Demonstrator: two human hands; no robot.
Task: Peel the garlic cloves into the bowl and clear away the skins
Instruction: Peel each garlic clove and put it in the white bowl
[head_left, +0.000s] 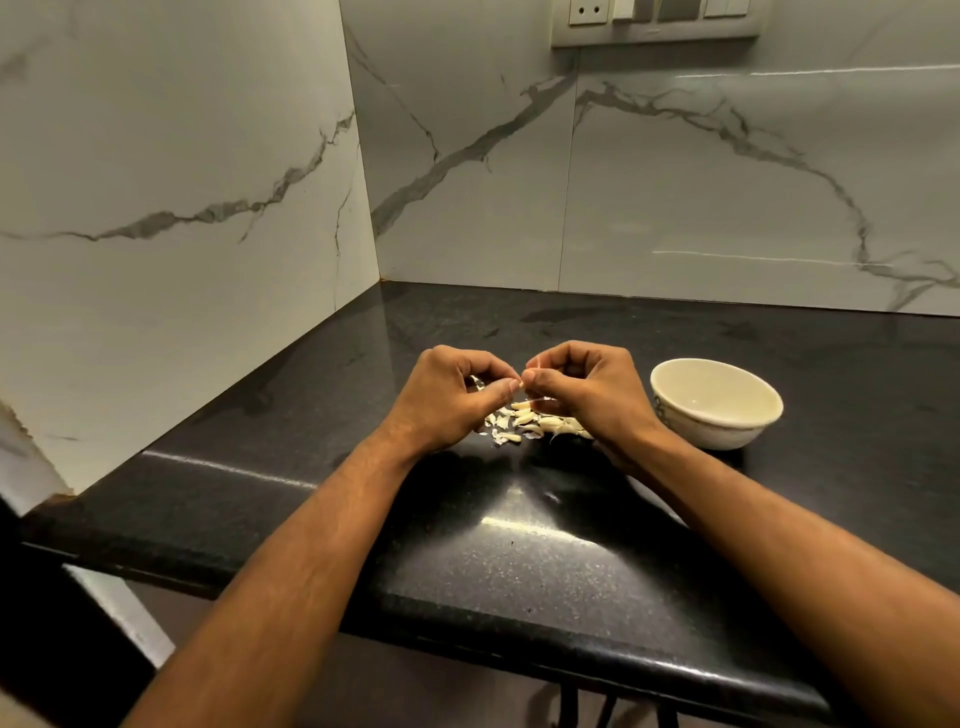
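Head view: your left hand (451, 397) & right hand (582, 388) both pinch garlic clove (522, 383), mid-peel; next, drop it into bowl (716, 402), seemingly empty.

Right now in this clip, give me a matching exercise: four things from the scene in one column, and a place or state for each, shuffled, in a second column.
Things:
1. bowl
2. garlic pile
3. left hand
4. socket panel

Places or states:
A. on the wall, top of view
B. fingers curled, meeting the right hand fingertip to fingertip
C. loose on the black counter beneath the hands
D. upright on the counter, beside the right hand

Pairs: 1-D, 2-C, 3-B, 4-A
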